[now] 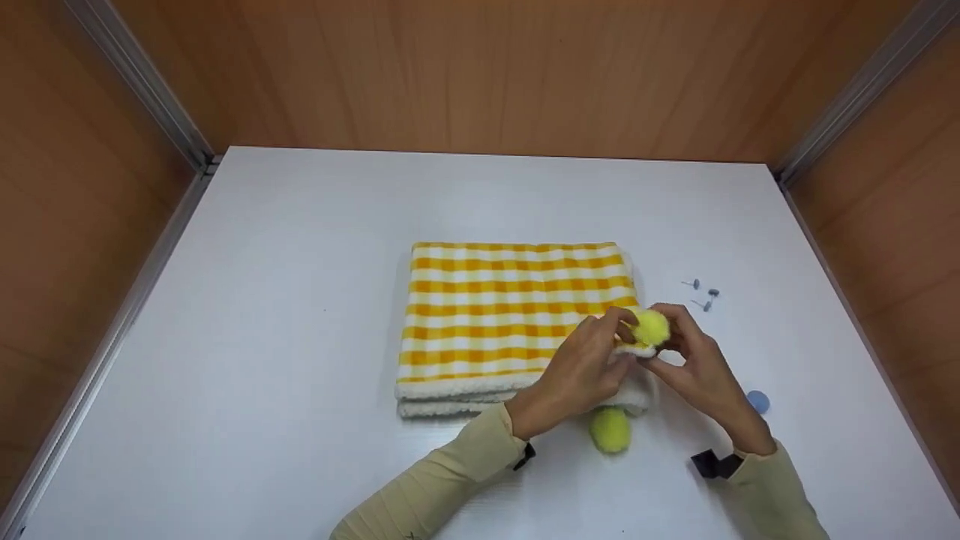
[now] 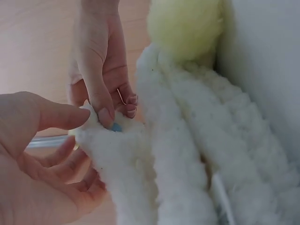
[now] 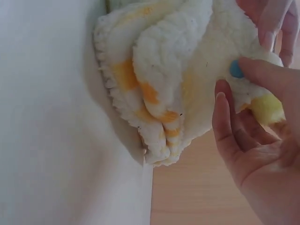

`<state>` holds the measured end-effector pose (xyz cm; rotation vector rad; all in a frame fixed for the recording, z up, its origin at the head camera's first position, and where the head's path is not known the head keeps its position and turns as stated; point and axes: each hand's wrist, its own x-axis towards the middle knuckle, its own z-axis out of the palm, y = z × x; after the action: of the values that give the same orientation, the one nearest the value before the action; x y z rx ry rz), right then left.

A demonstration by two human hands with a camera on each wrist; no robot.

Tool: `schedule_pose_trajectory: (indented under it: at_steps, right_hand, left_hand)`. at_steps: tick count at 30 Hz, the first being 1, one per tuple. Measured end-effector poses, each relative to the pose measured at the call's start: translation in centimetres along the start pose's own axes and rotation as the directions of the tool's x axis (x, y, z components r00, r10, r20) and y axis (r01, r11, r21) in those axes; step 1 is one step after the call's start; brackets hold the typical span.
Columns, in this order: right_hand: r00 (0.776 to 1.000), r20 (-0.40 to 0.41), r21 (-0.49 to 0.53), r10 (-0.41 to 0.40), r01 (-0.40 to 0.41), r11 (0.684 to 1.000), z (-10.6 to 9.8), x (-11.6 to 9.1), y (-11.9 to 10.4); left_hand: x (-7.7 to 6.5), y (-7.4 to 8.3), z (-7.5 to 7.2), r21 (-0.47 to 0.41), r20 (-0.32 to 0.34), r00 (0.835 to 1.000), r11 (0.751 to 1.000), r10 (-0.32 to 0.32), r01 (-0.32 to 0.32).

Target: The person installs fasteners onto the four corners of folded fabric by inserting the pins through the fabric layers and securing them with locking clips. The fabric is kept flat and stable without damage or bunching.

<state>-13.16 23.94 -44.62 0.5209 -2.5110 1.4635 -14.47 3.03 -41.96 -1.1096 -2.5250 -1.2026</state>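
Observation:
A folded yellow-and-white checked blanket with white fleece backing lies mid-table. My left hand holds its near right corner raised, fingers curled at the edge beside a yellow pompom. At the same corner, my right hand has its index finger by the pompom. Its thumb presses a small blue round cap against the fleece underside; the left wrist view shows a sliver of this cap under the thumb. Whether a pin joins cap and pompom is hidden.
Another yellow pompom sits at the blanket's near edge, below the left hand. Several grey flat-headed pins lie right of the blanket. A blue disc lies beside the right wrist. Wooden panels border the white table.

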Motion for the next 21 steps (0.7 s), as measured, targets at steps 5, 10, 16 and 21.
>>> schedule_pose_trajectory:
  at_steps: [5, 10, 16, 21]
  right_hand:
    - [0.998, -0.053, -0.045, -0.026, 0.024, 0.999, 0.2, -1.1, -0.1]
    - [0.99, -0.069, -0.189, -0.124, 0.11, 0.976, 0.9, -1.8, -0.2]
    - [0.986, -0.108, -0.212, -0.131, 0.105, 0.971, 1.1, -2.2, -0.6]
    - [0.992, -0.105, -0.188, -0.073, 0.053, 0.981, 0.9, -2.7, -1.0]
  left_hand:
    - [-0.4, 0.4, 0.5, 0.043, -0.005, 1.0, 0.999, 0.022, -0.022]
    - [-1.0, 0.3, 0.7, 0.093, -0.022, 0.997, 0.993, 0.071, -0.069]
    - [-1.3, 0.0, 1.4, 0.161, -0.032, 0.991, 0.979, 0.133, -0.127]
    - [-1.4, -0.1, 2.1, 0.187, -0.052, 0.989, 0.974, 0.141, -0.129]
